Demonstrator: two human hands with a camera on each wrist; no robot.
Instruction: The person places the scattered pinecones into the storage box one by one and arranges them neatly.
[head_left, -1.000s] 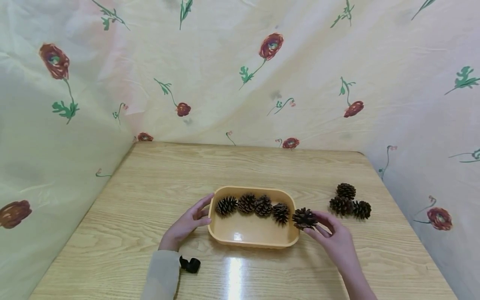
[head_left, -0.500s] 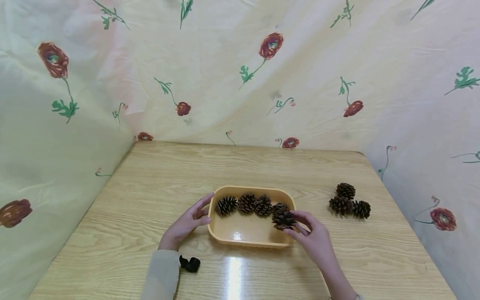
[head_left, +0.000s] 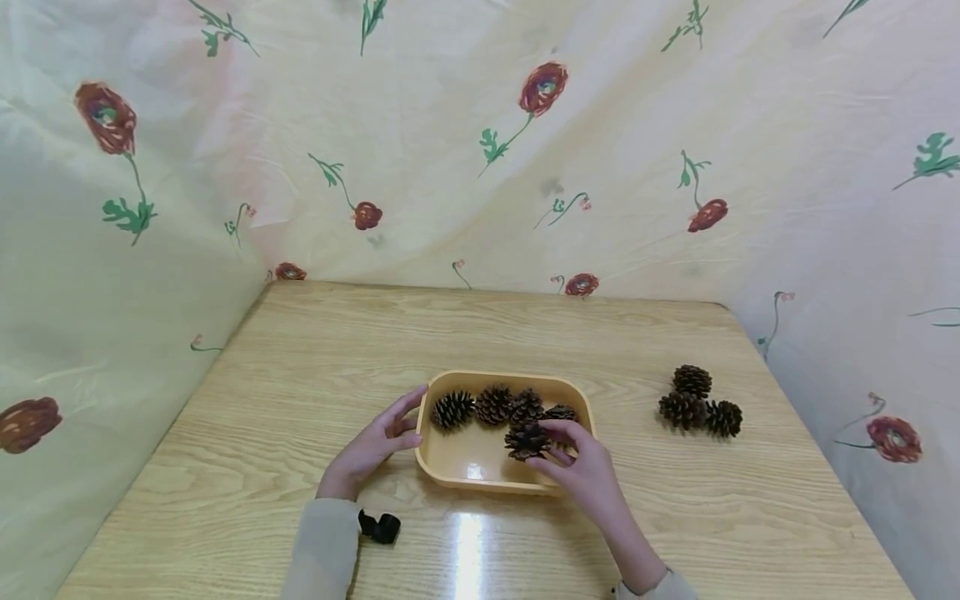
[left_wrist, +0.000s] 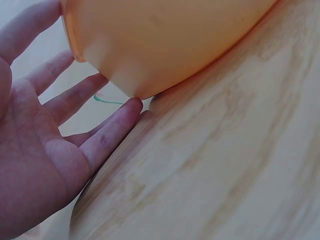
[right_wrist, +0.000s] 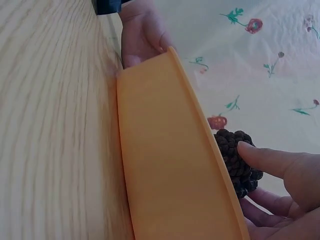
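My right hand pinches a brown pine cone between thumb and fingers over the orange tray. In the right wrist view this pine cone shows just above the tray's rim. Along the tray's back wall lies a row of several pine cones; the held one overlaps the right part of that row. At the tray's left end, my left hand rests against the wall with fingers spread. The left wrist view shows those extended fingertips touching the tray's outside.
Three more pine cones lie in a cluster on the wooden table, right of the tray. A small black object is beside the left sleeve. Flower-patterned cloth encloses the table's back and sides.
My right hand has carried the pine cone leftward, from the tray's right rim to over its inside. The left hand and the tray have stayed in place.
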